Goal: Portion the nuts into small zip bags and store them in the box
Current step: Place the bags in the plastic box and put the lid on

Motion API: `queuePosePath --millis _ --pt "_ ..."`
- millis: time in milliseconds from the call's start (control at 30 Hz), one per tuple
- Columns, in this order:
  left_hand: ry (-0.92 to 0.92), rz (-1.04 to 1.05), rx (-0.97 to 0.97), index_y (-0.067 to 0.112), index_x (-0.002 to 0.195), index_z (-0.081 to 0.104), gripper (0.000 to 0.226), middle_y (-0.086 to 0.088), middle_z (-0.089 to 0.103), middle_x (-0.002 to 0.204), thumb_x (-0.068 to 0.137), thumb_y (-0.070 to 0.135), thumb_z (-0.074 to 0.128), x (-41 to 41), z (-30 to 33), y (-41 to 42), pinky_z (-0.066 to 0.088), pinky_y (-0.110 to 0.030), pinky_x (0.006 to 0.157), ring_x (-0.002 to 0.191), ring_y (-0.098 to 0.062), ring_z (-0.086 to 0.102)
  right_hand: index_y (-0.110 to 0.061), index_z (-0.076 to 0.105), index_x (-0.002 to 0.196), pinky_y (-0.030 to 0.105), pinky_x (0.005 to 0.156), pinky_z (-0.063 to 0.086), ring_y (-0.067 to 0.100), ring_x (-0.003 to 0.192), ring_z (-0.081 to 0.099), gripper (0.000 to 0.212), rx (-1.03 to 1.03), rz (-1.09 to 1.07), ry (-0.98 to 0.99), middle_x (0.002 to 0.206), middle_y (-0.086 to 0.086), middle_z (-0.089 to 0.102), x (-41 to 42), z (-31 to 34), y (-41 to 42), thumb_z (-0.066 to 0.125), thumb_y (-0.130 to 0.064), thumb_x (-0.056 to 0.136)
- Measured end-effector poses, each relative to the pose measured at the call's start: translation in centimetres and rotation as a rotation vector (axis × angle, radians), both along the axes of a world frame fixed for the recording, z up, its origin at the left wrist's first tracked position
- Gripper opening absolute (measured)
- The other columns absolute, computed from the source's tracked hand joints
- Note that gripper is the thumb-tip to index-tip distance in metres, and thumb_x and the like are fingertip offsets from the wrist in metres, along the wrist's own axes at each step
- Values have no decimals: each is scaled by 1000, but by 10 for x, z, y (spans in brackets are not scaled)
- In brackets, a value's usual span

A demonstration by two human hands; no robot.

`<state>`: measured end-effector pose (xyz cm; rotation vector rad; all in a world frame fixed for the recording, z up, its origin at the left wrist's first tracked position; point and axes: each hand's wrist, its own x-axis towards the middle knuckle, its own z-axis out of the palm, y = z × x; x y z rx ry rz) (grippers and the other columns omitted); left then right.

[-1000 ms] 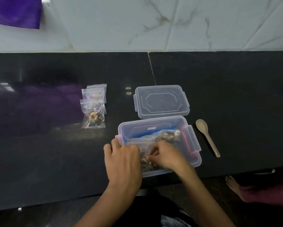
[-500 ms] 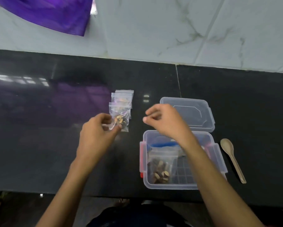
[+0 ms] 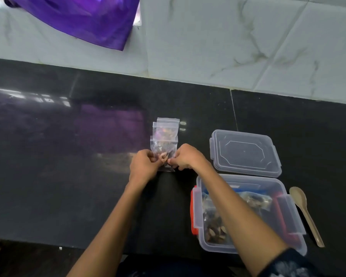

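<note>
Both hands now meet at the nearest zip bag (image 3: 163, 151) of the small stack on the black counter (image 3: 68, 176), a second after they were tucking a filled bag into the box. The left hand (image 3: 143, 166) pinches the bag's lower left edge and the right hand (image 3: 185, 158) pinches its lower right, each grip clamped on the thin plastic; half a second ago only the left had reached the stack while the right hung open above the box. The bag holds nuts and lies flat, overlapping two more filled bags (image 3: 166, 128) behind it. The open box (image 3: 288, 216) sits near the counter's front edge to the right, with at least two bagged portions already inside. Its lid (image 3: 245, 151) rests just behind it and a spoon (image 3: 305, 214) lies beside its right wall. The shift suggests portioning is done and storing is under way, with three bags apparently left to move.
</note>
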<state>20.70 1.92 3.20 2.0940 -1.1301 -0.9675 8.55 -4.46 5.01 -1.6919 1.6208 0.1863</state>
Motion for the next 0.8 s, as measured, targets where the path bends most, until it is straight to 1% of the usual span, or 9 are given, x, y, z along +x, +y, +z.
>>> queuePosePath --millis 100,233,333,400,500,567,600,700,800 --pt "30 23 -75 11 89 64 19 4 63 73 81 25 75 3 8 -1 50 -33 74 78 -19 64 -12 71 92 42 87 53 23 89 68 27 -26 -6 -74 94 7 72 -5 8 -4 66 -38 84" --pt "-31 6 -177 12 94 65 20 3 64 84 82 24 74 8 24 -19 48 -29 74 81 -15 61 -16 69 81 38 84 52 25 86 65 20 -134 -43 -151 89 8 70 -5 25 -16 65 -35 86" --pt "-67 -37 -137 9 101 66 24 -1 65 92 84 25 72 8 23 -35 49 -33 79 90 -21 62 -13 71 89 33 76 47 24 89 62 21 -168 -104 -143 92 7 67 -1 20 -24 65 -34 87" --pt "-93 -66 -100 7 104 66 30 -6 66 96 86 30 69 6 17 -38 49 -35 78 93 -24 62 -9 72 94 31 73 46 25 87 62 27 -167 -161 -142 91 9 68 1 11 -25 64 -34 88" --pt "-75 -53 -101 5 106 60 33 -6 63 96 88 32 66 3 9 -37 45 -32 72 87 -21 58 -6 72 82 35 78 56 27 81 68 26 -109 -245 -246 85 14 72 -1 1 -24 65 -30 88" --pt "-14 -17 -94 6 114 52 39 -2 57 99 87 29 68 2 9 -36 43 -31 75 90 -18 54 -11 68 74 40 83 57 28 85 71 20 -57 -277 -314 88 15 73 -3 -1 -24 66 -25 88" --pt "39 6 -84 6 119 48 44 -3 56 100 86 27 70 2 9 -35 46 -32 79 92 -19 55 -12 68 77 40 84 57 27 87 71 16 -34 -275 -332 90 14 73 -4 -1 -25 66 -23 88" --pt "227 77 -36 2 129 44 59 -9 59 110 82 18 74 4 9 -35 53 -42 89 100 -24 60 -6 70 97 33 85 56 23 88 70 16 13 -257 -360 90 12 70 -6 5 -22 66 -19 88" --pt "365 112 21 -3 129 48 57 -12 61 112 81 12 75 6 8 -30 54 -41 89 98 -24 62 -2 67 110 26 79 56 21 91 68 25 55 -253 -419 96 11 68 -7 15 -15 65 -16 89"
